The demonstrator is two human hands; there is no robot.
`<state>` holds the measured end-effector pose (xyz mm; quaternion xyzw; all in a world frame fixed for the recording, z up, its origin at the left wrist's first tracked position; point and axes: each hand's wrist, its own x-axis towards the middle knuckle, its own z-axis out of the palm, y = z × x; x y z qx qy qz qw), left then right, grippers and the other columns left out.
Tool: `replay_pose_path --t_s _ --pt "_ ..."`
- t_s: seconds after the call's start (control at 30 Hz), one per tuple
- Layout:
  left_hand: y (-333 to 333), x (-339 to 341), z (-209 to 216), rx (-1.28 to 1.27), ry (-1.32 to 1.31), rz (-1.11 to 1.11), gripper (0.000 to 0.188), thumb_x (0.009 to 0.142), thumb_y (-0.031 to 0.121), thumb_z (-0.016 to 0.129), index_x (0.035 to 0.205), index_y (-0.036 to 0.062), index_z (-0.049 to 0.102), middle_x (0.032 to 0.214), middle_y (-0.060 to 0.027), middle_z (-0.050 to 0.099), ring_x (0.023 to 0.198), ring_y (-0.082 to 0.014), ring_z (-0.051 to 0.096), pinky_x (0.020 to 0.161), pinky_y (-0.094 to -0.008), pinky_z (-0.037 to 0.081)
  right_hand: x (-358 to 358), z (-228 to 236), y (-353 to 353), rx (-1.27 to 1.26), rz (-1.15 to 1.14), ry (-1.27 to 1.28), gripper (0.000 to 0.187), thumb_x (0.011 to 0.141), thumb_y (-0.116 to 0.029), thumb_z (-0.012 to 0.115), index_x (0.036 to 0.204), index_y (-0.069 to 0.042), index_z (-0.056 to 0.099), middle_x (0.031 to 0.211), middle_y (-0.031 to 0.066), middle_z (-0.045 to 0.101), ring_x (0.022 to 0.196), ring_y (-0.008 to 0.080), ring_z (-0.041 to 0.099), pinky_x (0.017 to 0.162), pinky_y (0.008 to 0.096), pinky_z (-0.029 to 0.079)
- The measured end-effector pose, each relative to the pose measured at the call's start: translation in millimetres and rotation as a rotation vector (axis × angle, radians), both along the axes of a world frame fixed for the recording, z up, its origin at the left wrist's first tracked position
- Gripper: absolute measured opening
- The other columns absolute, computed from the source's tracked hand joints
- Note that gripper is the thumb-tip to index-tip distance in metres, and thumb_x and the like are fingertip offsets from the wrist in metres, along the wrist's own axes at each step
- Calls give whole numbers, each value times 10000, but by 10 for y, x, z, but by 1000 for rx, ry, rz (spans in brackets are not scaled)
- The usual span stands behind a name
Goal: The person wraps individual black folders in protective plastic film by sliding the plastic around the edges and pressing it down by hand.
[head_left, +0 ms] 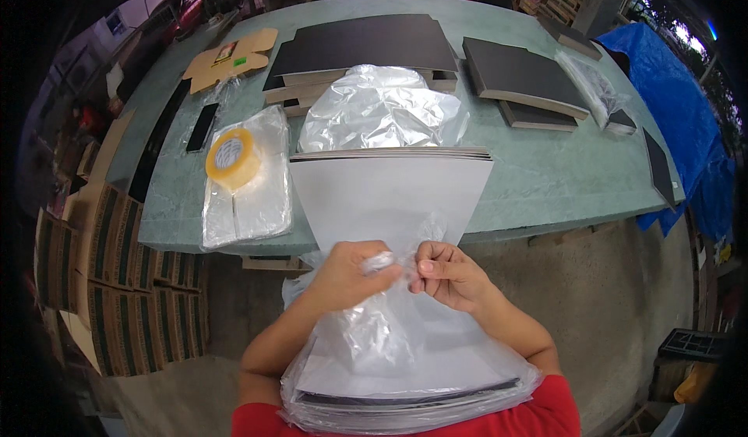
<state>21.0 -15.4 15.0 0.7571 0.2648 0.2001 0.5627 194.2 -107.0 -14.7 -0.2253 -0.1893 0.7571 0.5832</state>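
Observation:
A stack of large white sheets [389,192] with dark edges leans between my body and the table's front edge. Clear plastic wrap [389,328] covers its near end, bunched up over the middle. My left hand [354,273] is closed round a gathered wad of this plastic wrap. Just beside it, my right hand [448,276] pinches the wrap between thumb and fingers. Beyond the sheets lies a crumpled clear plastic bag [382,114]. To the left, a roll of yellowish clear tape [232,160] rests on a pile of flat plastic bags [257,217].
The green table [538,176] bears a stack of black boards [358,44], more black boards [522,79] at right, a phone [202,128] and a flattened cardboard box [230,59]. Folded cartons [117,281] stand on the left, and a blue tarp [670,102] hangs at right.

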Motion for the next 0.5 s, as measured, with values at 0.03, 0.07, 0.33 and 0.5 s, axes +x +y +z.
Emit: replay_pose_path --t_s 0.03,0.07,0.33,0.5 --pt "43 -67 -48 107 31 66 115 748 121 592 707 14 579 581 12 506 567 -28 420 505 -183 361 14 -10 -20 -17 -47 -16 75 794 -82 531 741 -42 496 766 67 565 680 156 561 662 272 463" --pt "138 -187 -70 28 23 133 103 742 106 593 703 12 577 589 9 510 571 -31 429 508 -190 367 45 -12 -49 -32 -95 -36 67 795 -74 523 743 -44 493 758 68 562 667 160 557 655 271 459" --pt "75 -180 -45 357 12 -1 172 696 140 663 719 3 561 638 -83 539 549 -159 505 510 -262 391 -6 138 25 -60 44 -514 155 812 -173 546 755 -29 544 730 57 579 689 102 531 601 242 426" --pt "-54 18 131 289 52 -26 213 691 167 672 707 -6 550 620 -96 513 549 -185 486 512 -283 380 11 41 97 138 17 -692 203 810 -232 558 727 -47 551 696 9 554 656 56 483 575 218 406"
